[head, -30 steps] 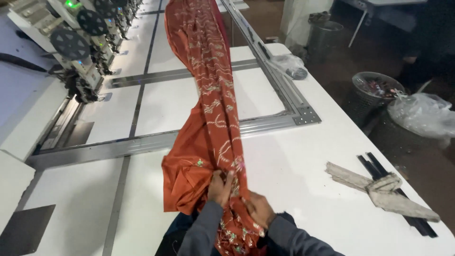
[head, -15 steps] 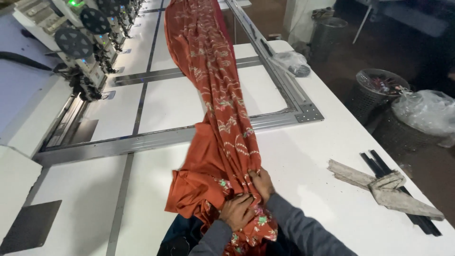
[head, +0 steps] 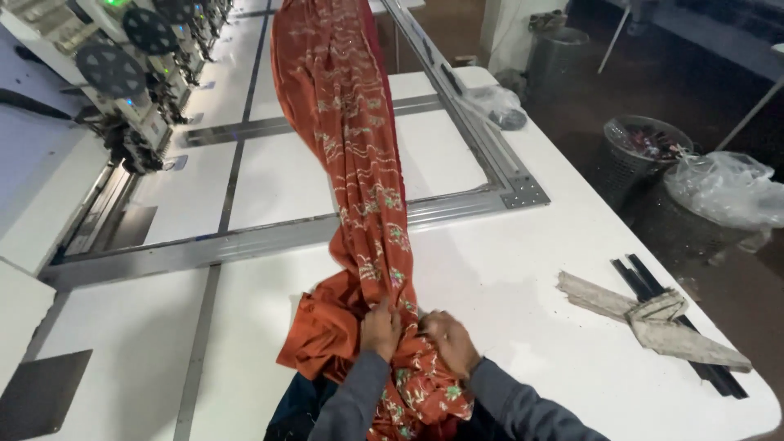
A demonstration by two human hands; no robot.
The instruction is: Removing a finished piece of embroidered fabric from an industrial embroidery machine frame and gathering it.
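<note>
Together, left hand [head: 380,328] and right hand [head: 448,341] clutch bunched, embroidered rust-orange cloth [head: 351,155] on the smooth white table [head: 531,269].

Bare table [head: 523,278] right; metal frame [head: 269,237] blocks ahead.

A textile workshop — multi-head embroidery machines [head: 131,90], long white worktable [head: 523,302] with metal frame [head: 490,175], waste bins [head: 641,155].

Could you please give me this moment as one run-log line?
left hand: gripping orange embroidered fabric | right hand: gripping same fabric | fabric: bunched, stretched along white table
</note>
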